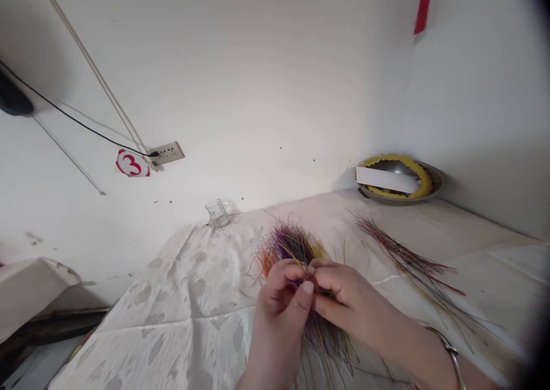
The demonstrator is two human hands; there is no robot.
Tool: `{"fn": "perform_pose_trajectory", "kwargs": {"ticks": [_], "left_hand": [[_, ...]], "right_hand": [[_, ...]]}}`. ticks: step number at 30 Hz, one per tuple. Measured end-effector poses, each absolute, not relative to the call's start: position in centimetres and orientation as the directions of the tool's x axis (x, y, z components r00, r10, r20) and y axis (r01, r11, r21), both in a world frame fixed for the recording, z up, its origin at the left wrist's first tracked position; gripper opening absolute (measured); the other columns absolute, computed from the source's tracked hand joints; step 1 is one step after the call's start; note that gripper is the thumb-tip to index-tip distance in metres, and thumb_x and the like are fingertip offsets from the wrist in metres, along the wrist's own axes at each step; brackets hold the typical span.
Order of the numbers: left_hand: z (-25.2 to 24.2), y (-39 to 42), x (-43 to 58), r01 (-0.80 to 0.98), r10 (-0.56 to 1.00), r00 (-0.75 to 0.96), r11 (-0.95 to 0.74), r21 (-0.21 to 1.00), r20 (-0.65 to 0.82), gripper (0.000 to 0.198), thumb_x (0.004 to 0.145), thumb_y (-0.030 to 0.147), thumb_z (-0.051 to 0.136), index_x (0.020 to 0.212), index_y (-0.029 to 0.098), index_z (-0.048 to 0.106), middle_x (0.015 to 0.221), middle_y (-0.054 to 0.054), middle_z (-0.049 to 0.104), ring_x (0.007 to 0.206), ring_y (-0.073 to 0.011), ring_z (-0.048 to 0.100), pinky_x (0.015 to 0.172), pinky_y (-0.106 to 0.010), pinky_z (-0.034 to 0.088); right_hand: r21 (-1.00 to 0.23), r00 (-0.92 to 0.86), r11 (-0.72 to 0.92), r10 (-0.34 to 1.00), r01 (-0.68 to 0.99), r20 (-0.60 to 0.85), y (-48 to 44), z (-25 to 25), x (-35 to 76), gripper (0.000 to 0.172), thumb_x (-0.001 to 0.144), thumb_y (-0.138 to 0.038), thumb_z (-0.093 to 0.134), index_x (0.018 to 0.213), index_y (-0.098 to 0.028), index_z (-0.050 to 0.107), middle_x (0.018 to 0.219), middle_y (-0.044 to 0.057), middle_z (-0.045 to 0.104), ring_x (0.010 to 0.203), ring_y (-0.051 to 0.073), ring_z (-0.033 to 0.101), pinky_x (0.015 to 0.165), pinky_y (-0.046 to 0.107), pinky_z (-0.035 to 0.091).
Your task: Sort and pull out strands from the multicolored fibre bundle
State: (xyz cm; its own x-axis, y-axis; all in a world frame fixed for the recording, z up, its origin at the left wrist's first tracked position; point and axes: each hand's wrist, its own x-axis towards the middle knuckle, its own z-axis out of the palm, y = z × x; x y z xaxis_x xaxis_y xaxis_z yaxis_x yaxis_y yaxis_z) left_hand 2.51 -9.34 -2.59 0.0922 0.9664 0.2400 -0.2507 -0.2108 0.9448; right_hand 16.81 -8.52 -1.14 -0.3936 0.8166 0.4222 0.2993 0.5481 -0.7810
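Observation:
My left hand (281,307) and my right hand (344,292) meet fingertip to fingertip, both closed in a pinch. A thin yellow-brown strand (287,249) runs up and away from between the fingers. Beneath the hands lies a thick bundle of fine strands (296,236) in orange, purple, dark and yellow, fanning out at the far end. Its near ends spread out below the wrists. The middle of the bundle is hidden by my hands. A metal bangle (451,353) circles my right wrist.
A loose bunch of reddish and dark strands (404,258) lies to the right on the patterned tablecloth (172,315). Against the wall stand a glass mug (217,212) and a metal bowl (435,178) holding a yellow ring and a white strip. A power socket (169,152) is on the wall.

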Motion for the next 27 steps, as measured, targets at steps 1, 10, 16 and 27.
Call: {"fn": "perform_pose_trajectory", "kwargs": {"ticks": [1, 10, 16, 27], "left_hand": [[-2.53, -9.32, 2.53, -0.253, 0.966, 0.096, -0.21, 0.944, 0.24, 0.006, 0.076, 0.025, 0.072, 0.077, 0.021, 0.068, 0.089, -0.003, 0.062, 0.088, -0.019, 0.056, 0.084, -0.032, 0.043], [-2.03, -9.2, 2.66, -0.459, 0.984, 0.003, -0.155, 0.875, 0.176, 0.012, 0.076, 0.023, 0.071, 0.07, 0.019, 0.062, 0.072, 0.001, 0.061, 0.07, -0.013, 0.053, 0.068, -0.024, 0.044], [-1.67, -9.17, 2.42, -0.526, 0.983, 0.011, -0.151, 0.837, 0.185, 0.012, 0.077, 0.022, 0.072, 0.069, 0.018, 0.064, 0.103, -0.005, 0.068, 0.097, -0.0161, 0.056, 0.085, -0.026, 0.043], [-2.03, -9.48, 1.81, -0.449, 0.94, 0.162, -0.201, 0.871, 0.301, 0.013, 0.083, 0.027, 0.066, 0.092, 0.024, 0.075, 0.107, -0.006, 0.065, 0.108, -0.0213, 0.053, 0.095, -0.031, 0.04]], "right_hand": [[-0.789, -0.399, 0.536, 0.822, 0.301, 0.407, -8.52, -1.23, 16.7, 0.02, 0.081, -0.007, 0.051, 0.064, -0.018, 0.05, 0.075, 0.0, 0.055, 0.073, 0.015, 0.052, 0.066, 0.027, 0.041], [-0.935, -0.416, 0.294, 0.889, 0.197, 0.192, -8.5, -1.84, 16.28, 0.015, 0.087, -0.015, 0.048, 0.072, -0.02, 0.046, 0.066, -0.004, 0.049, 0.062, 0.012, 0.053, 0.056, 0.022, 0.039], [-0.939, -0.452, 0.294, 0.872, 0.178, 0.187, -8.72, -1.79, 16.44, 0.026, 0.092, -0.021, 0.045, 0.067, -0.018, 0.051, 0.062, -0.003, 0.05, 0.055, 0.01, 0.043, 0.05, 0.021, 0.032], [-0.928, -0.592, -0.245, 0.806, -0.282, -0.033, -9.21, -1.65, 16.43, 0.026, 0.086, -0.038, 0.057, 0.073, -0.015, 0.058, 0.052, -0.008, 0.041, 0.041, 0.004, 0.021, 0.039, 0.019, 0.014]]}}
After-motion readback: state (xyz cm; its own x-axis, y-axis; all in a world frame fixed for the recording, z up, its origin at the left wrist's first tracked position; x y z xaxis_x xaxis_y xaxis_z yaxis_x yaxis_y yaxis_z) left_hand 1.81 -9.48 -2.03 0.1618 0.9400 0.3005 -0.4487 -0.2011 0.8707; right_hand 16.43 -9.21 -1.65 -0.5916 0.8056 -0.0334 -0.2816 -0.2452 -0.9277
